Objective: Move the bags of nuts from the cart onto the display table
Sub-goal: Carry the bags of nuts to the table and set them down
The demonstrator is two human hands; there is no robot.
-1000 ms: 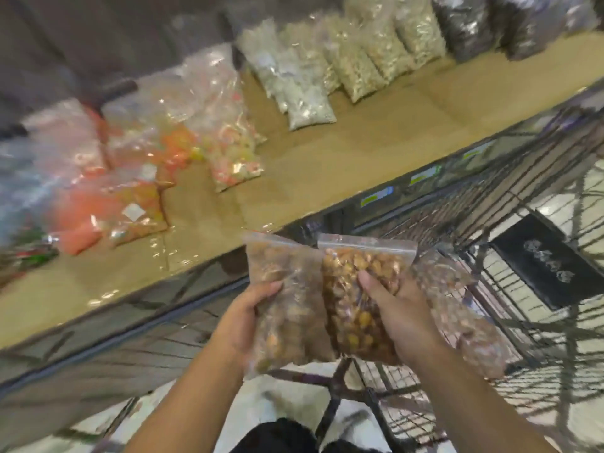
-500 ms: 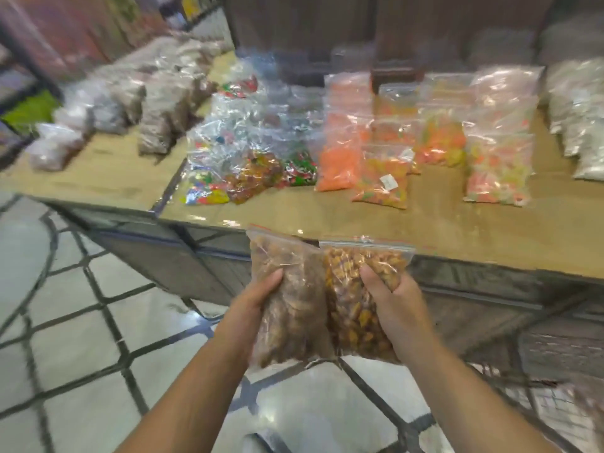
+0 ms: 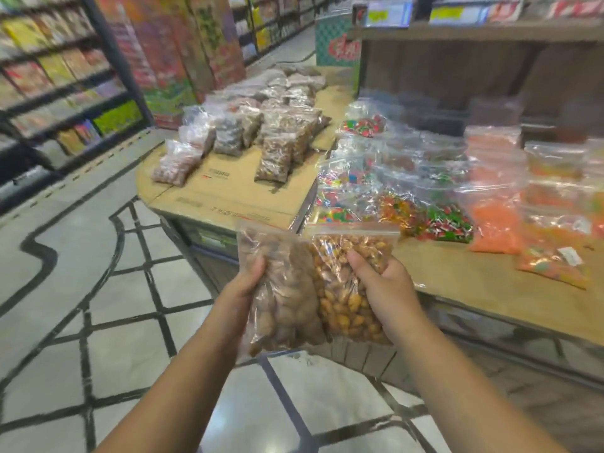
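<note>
One clear zip-top plastic bag of dull brown nuts (image 3: pixel 287 299) is gripped by the left hand (image 3: pixel 242 289), and a matching bag of glossy golden nuts (image 3: pixel 340 299) by the right hand (image 3: pixel 385 289), thumbs across the fronts. The bags touch, upright, off the table's corner above the tiled floor (image 3: pixel 130 322). They are best carried over the cardboard-covered display table (image 3: pixel 228 188) and laid flat on bare cardboard beside the stacked brown nut bags (image 3: pixel 274 158), away from the bags of coloured sweets (image 3: pixel 392 210). Both look full and lumpy, the plastic creased.
</note>
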